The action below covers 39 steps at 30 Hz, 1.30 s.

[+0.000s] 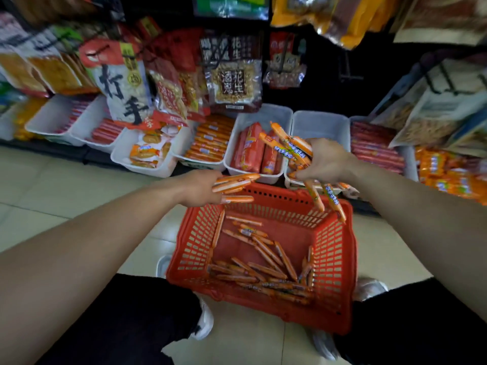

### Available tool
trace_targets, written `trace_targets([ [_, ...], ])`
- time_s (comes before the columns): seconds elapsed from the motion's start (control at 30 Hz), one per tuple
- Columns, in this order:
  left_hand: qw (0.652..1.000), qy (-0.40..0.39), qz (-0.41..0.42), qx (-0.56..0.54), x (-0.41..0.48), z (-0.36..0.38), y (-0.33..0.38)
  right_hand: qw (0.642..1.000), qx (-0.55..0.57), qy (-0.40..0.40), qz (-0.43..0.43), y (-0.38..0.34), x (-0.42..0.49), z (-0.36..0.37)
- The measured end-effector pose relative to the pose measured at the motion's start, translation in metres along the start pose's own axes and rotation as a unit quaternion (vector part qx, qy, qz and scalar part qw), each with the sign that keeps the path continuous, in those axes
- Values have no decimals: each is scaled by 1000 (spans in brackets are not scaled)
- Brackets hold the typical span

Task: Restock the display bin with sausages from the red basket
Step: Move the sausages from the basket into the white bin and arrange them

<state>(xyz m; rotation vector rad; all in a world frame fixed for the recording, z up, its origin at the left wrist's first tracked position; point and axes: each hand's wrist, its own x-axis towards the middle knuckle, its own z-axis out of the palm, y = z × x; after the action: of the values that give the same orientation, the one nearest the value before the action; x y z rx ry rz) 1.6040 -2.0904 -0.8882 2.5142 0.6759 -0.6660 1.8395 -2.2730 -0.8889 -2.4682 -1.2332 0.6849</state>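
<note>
The red basket (333, 262) sits on the floor between my knees, with several thin orange sausages (266, 270) scattered on its bottom. My left hand (200, 189) hovers over the basket's far left rim, closed on a few sausages (234, 183) that point right. My right hand (328, 160) is higher, above the basket's far right corner, gripping a thick bundle of sausages (295, 150); some dangle below it over the rim. Just behind that hand stands a white display bin (320, 125), mostly hidden at its front by the hand and bundle.
A row of white bins lines the shelf base: thick red sausages (254, 151), orange sausages (210, 142), biscuit packs (147, 151). Snack bags (233, 77) hang above them. More stock fills the right side (376, 146). Pale tiled floor (66, 185) lies on the left.
</note>
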Motion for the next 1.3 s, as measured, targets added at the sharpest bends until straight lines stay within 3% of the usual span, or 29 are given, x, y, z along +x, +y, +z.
trace_targets([
  [0.23,997,67,24,-41,31,-21,6,999,2,40,25,24,28,-47],
  [0.67,958,163,-12,-235,136,0,18,996,-81,2,30,103,147,12],
  [0.77,955,162,-10,-247,147,8,21,995,-88,-3,37,129,155,40],
  [1.13,966,139,-33,-214,149,27,18,980,-121,-153,27,165,155,91],
  [1.3,967,134,-35,-214,150,25,19,990,-93,-110,2,163,154,89],
])
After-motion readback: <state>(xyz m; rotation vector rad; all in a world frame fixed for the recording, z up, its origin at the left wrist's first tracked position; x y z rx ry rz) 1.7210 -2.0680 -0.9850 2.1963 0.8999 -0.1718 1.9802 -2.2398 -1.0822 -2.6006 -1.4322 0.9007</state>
